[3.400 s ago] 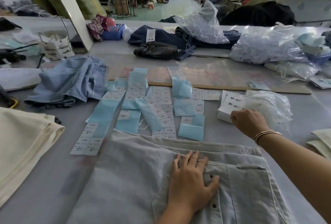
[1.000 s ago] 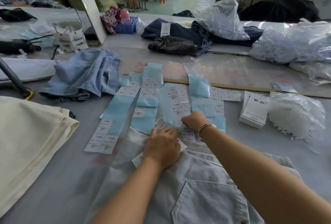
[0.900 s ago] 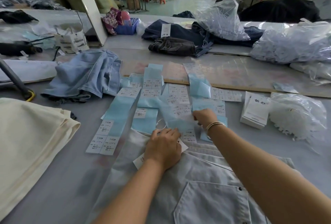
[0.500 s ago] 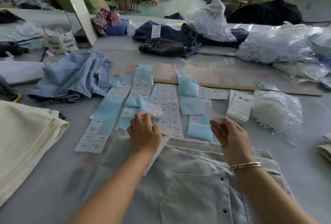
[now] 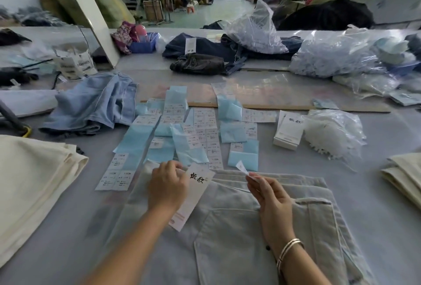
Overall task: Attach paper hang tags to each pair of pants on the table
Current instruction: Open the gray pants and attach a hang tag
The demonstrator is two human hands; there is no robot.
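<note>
Pale grey pants (image 5: 239,234) lie flat before me, back pocket up. My left hand (image 5: 167,185) grips a long white paper hang tag (image 5: 193,195) with black handwriting, held over the waistband. My right hand (image 5: 271,195) pinches a small white sticker (image 5: 242,168) between thumb and fingertips, lifted just above the pants. Beyond them lie sheets of white size stickers on blue backing (image 5: 196,134). A stack of white hang tags (image 5: 289,129) sits to the right of the sheets.
A clear bag of white plastic fasteners (image 5: 332,134) lies beside the tag stack. Folded cream cloth (image 5: 29,182) is at the left, more cream cloth (image 5: 403,175) at the right edge. Crumpled light-blue jeans (image 5: 91,104), dark jeans (image 5: 200,63) and plastic bags (image 5: 332,56) lie further back.
My right hand peeled a small sticker off the sheets and drew it back over the pants. My left hand lifted the hang tag from the waistband, its written face now showing.
</note>
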